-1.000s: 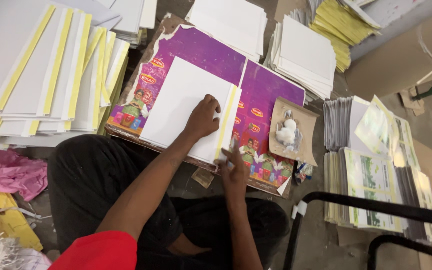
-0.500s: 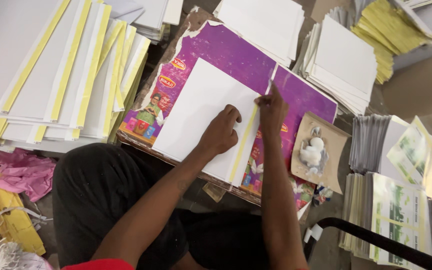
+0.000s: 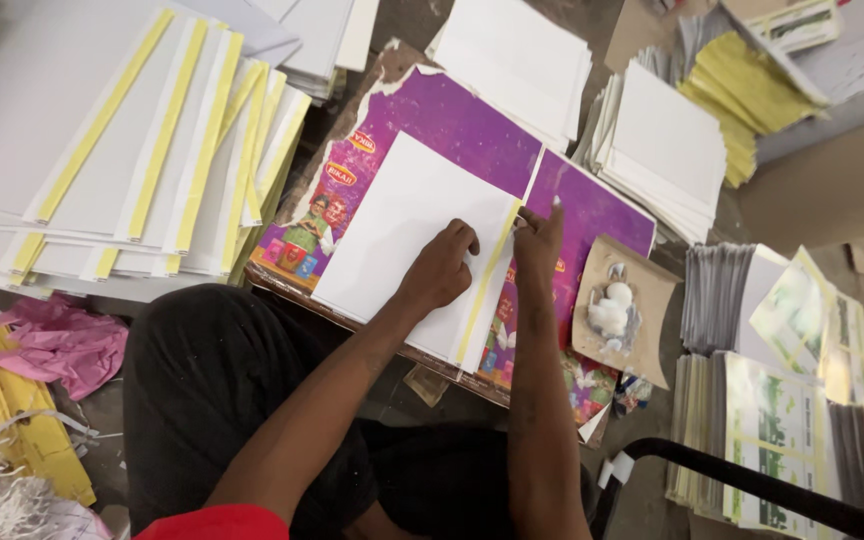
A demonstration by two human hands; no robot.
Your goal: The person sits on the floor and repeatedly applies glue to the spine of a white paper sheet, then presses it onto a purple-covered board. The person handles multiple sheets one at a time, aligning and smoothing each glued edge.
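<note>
A white card sheet lies on a purple printed board in front of me. Along the sheet's right edge runs a yellow tape strip. My left hand presses flat-knuckled on the sheet near that edge, fingers curled. My right hand rests just right of the strip's upper end, fingertips on the tape and the board. Neither hand lifts anything.
Fanned white sheets with yellow strips lie at left. White sheet stacks sit beyond the board, printed green-white stacks at right. A brown card with white blobs, pink paper and a black bar are near.
My right hand has slid up along the yellow strip from the sheet's near corner to its far end. My left hand stayed pressing on the sheet.
</note>
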